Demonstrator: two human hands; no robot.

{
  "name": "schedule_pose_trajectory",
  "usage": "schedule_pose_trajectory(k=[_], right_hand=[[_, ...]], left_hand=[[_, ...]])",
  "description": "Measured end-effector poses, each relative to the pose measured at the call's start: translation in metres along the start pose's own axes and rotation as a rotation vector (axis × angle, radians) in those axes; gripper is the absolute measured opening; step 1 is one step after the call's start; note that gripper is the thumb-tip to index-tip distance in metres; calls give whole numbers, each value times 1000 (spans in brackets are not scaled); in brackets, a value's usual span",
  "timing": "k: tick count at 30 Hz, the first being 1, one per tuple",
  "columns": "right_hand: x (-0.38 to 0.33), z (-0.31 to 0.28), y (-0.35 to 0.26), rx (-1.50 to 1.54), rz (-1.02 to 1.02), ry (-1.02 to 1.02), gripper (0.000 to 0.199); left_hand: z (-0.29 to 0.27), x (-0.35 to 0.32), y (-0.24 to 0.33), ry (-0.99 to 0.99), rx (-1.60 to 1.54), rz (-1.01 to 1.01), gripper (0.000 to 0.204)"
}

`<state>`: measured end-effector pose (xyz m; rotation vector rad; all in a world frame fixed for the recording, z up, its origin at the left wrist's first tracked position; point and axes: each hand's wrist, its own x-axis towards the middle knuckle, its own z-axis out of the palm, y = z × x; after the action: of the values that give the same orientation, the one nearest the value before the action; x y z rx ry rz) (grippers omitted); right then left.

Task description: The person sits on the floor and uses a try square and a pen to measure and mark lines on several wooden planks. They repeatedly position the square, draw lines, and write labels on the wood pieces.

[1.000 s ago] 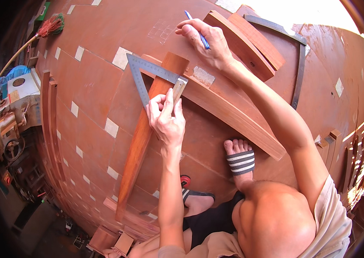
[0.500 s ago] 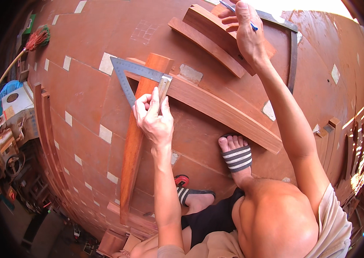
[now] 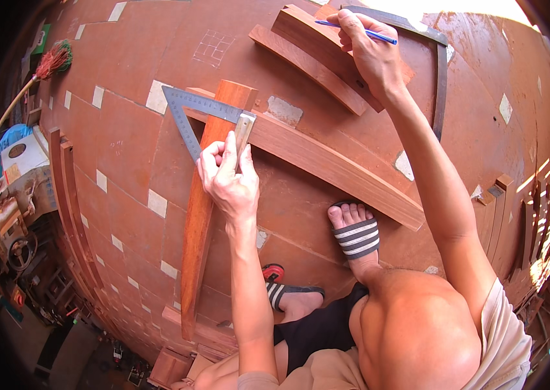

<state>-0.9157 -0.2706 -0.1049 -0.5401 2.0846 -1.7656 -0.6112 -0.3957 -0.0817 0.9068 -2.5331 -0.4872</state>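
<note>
My left hand [image 3: 226, 175] presses a metal triangular square [image 3: 197, 114] down on a long reddish wooden piece [image 3: 200, 221] that lies on the floor. That piece crosses a second long curved wooden piece [image 3: 340, 170] near the square. My right hand [image 3: 369, 52] is stretched far forward with a blue pen [image 3: 356, 30] between its fingers. It rests on a stack of curved wooden pieces [image 3: 307, 55] at the top of the view.
The floor is of reddish tiles [image 3: 125, 143] with small white insets. My foot in a striped sandal [image 3: 356, 237] stands beside the curved piece. More curved wooden parts [image 3: 70, 208] lie at the left, beside machinery [image 3: 15, 221]. A broom [image 3: 51, 62] lies at top left.
My right hand with the pen has moved away from the square, forward onto the stack of curved pieces. My left hand has stayed on the square.
</note>
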Motion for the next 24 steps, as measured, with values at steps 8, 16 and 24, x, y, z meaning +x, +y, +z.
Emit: schedule_pose_trajectory(k=[8, 16, 24], right_hand=[[-13, 35, -25, 57, 61, -155, 34], [-21, 101, -75, -211, 55, -484, 35], [-22, 119, -76, -257, -4, -554, 33]], left_hand=[[-3, 1, 2, -16, 8, -9, 46], [-5, 3, 0, -28, -7, -21, 43], [-5, 5, 2, -35, -20, -19, 40]])
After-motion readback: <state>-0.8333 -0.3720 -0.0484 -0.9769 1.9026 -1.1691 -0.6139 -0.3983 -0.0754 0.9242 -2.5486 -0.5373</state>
